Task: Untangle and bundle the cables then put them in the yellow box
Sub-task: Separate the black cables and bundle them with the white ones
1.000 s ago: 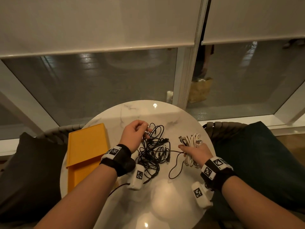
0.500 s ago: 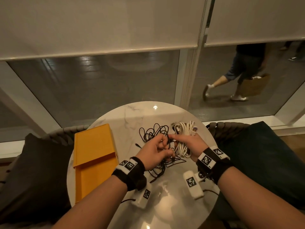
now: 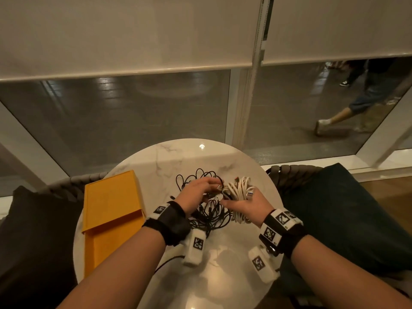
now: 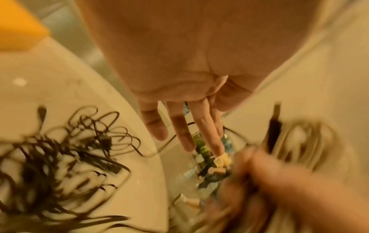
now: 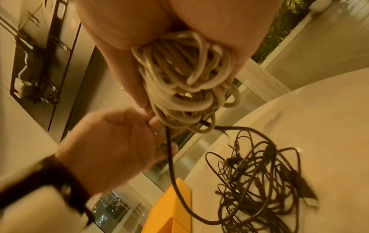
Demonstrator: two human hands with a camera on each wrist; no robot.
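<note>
Two hands meet above the surface point(image 3: 214, 273): right hand point(image 3: 244, 206) grips the white cable coil point(image 3: 239, 190); left hand point(image 3: 196, 195), just left of it, pinches a black cable point(image 5: 169, 157) trailing down to the tangle point(image 3: 209, 216).

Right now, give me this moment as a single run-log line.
right hand grips white cable bundle | left hand pinches black cable at bundle | black cable tangle on table | yellow box holds no cables
</note>
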